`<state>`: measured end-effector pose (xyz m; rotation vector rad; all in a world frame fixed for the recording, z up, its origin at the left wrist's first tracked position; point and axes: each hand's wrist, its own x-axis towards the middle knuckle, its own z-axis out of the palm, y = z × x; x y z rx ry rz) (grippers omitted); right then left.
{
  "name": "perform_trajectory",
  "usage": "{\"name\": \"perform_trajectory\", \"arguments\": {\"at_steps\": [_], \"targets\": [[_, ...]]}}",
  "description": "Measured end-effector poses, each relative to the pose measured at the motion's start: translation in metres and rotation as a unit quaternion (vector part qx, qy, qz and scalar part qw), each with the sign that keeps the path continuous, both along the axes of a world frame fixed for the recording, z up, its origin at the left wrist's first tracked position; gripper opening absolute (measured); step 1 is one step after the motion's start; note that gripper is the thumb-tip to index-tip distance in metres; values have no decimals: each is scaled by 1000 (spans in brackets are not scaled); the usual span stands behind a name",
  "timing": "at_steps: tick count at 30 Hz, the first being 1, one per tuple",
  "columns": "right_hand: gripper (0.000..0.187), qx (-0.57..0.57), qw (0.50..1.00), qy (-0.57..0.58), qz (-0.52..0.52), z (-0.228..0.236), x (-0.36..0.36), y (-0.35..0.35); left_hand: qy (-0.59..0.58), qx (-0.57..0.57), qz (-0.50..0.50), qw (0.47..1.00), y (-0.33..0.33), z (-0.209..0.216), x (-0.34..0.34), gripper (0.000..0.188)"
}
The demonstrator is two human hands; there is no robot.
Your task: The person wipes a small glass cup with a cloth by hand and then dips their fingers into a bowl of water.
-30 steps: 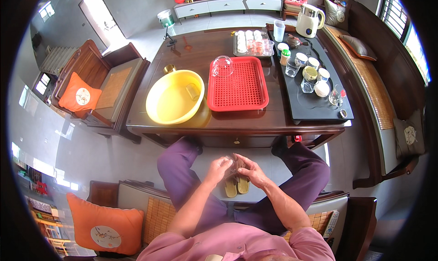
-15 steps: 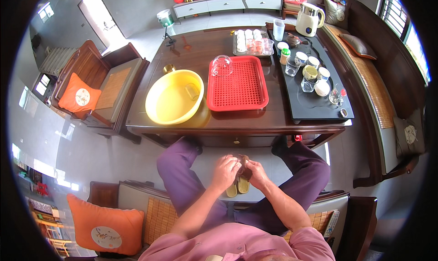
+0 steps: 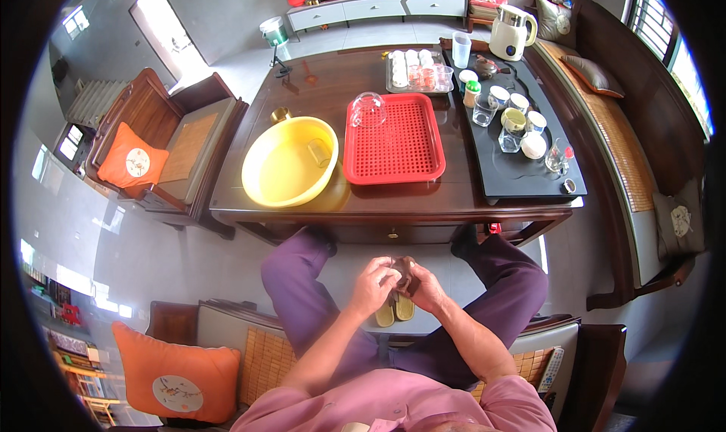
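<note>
At 6 o'clock from the worktop [image 3: 333,84], my right hand [image 3: 426,287] grips the cloth [image 3: 405,274], likely steadying it; my left hand [image 3: 371,286] curls against it, whether gripping I cannot tell. Basin [image 3: 281,167] (11 o'clock) and red tray [image 3: 395,148] (12) sit near, presumably for reach

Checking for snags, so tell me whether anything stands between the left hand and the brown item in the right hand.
Nothing visible does. The left hand is right at the brown item, which the right hand grips; fingers partly hide it, so anything small between them can't be ruled out.
</note>
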<state>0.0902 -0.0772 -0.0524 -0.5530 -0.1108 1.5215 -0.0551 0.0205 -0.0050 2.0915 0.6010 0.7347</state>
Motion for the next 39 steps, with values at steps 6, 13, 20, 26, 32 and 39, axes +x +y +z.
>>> {"name": "perform_trajectory", "arguments": {"at_steps": [6,13,20,26,32,39], "targets": [[43,-10,1000,-2,-8,14,-3,0,-71,113,99,986,-12,13,9,58],[45,10,1000,21,3,16,-1,-2,-75,-207,-23,975,-6,-2,6,77],[40,-40,999,6,3,6,-1,-1,-103,-329,-64,937,2,-11,3,67],[23,-94,920,-381,16,14,0,-1,-158,-502,14,850,6,-22,-1,49],[36,39,712,-680,-167,43,-18,-3,-186,-681,15,709,9,-24,-1,42],[59,78,560,-819,-100,30,-28,1,-202,-723,1,660,1,-25,1,45]]}}
